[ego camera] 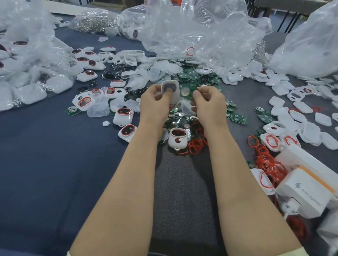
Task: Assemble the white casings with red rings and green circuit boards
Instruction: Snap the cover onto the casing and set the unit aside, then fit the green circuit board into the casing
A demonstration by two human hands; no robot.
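A white charger block (304, 192) bears a lightning-bolt logo; its lettering is unreadable. Over the table (47, 165), the left hand (156, 101) pinches a white casing (170, 90), thumb on its dark oval. The right hand (209, 101) curls its fingers beside it; whether they hold anything cannot be told.

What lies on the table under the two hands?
Green circuit boards, round silver discs and loose red rings show around the wrists. Whatever lies directly beneath the left hand and right hand is covered.

Forearms extended, left hand (154, 102) grips white casing (170, 87), right hand (209, 102) curled
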